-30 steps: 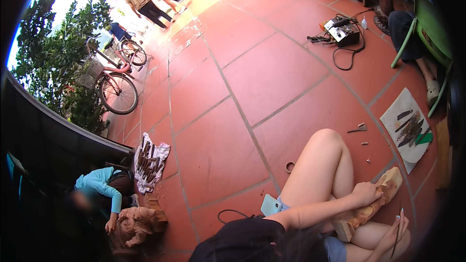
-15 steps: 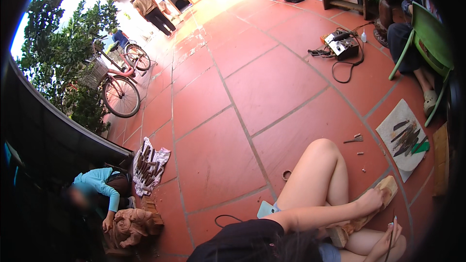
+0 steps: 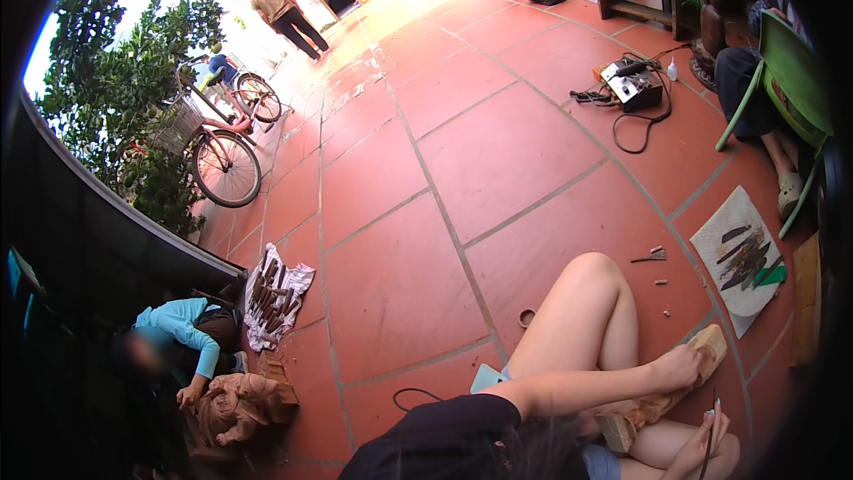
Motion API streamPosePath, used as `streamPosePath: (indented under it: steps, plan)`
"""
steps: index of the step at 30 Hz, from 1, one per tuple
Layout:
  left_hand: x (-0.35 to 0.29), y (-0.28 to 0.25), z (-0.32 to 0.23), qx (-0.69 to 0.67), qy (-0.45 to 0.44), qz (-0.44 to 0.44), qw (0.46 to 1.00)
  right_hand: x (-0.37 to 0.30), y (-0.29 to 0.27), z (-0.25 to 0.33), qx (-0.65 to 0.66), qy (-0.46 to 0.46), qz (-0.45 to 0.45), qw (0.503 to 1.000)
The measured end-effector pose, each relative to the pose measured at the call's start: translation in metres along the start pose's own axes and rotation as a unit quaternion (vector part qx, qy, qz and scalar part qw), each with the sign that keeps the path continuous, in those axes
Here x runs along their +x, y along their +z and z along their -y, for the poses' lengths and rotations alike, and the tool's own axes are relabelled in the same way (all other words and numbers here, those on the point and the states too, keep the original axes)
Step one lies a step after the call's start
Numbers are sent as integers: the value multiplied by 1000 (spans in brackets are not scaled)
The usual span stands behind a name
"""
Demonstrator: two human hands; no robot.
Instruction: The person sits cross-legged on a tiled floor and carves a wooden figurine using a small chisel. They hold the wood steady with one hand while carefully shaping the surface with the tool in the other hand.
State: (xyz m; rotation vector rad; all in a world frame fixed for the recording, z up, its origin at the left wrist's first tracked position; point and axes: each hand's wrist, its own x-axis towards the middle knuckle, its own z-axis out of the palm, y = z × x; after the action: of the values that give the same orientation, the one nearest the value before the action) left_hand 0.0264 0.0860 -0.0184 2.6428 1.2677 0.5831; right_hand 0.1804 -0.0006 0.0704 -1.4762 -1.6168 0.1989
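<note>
At the lower right, my left hand point(image 3: 682, 368) is closed around a pale carved wooden piece point(image 3: 709, 354) lying across my legs. Part of the wood is hidden by my forearm and hand. Just below it, my right hand point(image 3: 697, 446) pinches a thin dark rod-like tool point(image 3: 708, 453), its fingers closed; the tip's kind is too small to tell. The tool stands apart from the wood, over my bent leg.
A white sheet point(image 3: 721, 300) with several dark carving tools lies right of my knee. A co-worker in blue point(image 3: 182, 324) touches a carved wooden figure point(image 3: 242, 413), near a cloth with tools point(image 3: 277, 280). A corded box point(image 3: 633, 87), a green chair point(image 3: 793, 80) and a bicycle point(image 3: 227, 169) stand farther off.
The view has shifted slightly. My right hand has dropped a little with the tool, while my left hand keeps its hold. The co-worker's hand has moved on the figure.
</note>
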Motion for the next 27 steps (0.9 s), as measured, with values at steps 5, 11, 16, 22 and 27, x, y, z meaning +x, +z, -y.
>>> streamPosePath:
  steps: [5, 11, 16, 22, 27]
  plan:
    - [0, -2, 1, -21, -6, -4, 1000, -1, 0, 2, 21, -16, 3, 1000]
    - [-7, -2, 14, -24, -56, 9, 998, -3, 1, 1, -6, 15, 28, 999]
    - [-12, -6, 17, -68, -104, 14, 992, -2, 4, 8, 38, 28, 36, 998]
    - [-9, -13, 16, -124, -109, -33, 986, -16, 5, -34, 56, 54, 79, 994]
    - [-17, -16, 20, -270, -151, -70, 948, -16, 7, -37, 45, 30, 76, 996]
